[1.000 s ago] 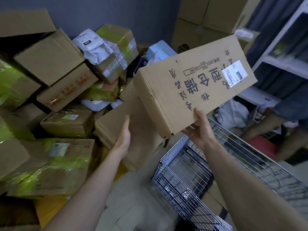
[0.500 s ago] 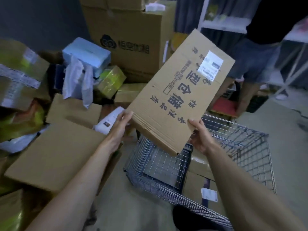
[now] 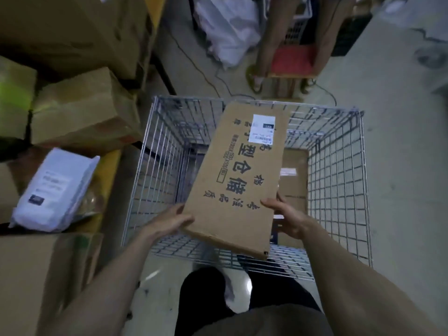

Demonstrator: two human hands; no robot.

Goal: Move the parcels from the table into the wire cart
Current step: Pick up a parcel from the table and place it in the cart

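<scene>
A long flat cardboard parcel (image 3: 238, 180) with black printed characters and a white label hangs tilted over the open top of the wire cart (image 3: 339, 180). My left hand (image 3: 169, 221) grips its near left edge and my right hand (image 3: 288, 217) grips its near right edge. Its far end reaches to the cart's back rim. Inside the cart, at the bottom right, lies another brown box (image 3: 294, 180), partly hidden by the held parcel.
Cardboard boxes (image 3: 82, 110) pile up on the left, with a white bagged parcel (image 3: 55, 190) on a yellow surface. A person's legs (image 3: 269, 44) and a red stool (image 3: 294, 60) stand beyond the cart. White bags (image 3: 228, 27) and a cable lie on the floor.
I have turned from the pile to the cart. The parcel came down from chest height, swung right and now hangs over the cart's opening, both hands still on it.
</scene>
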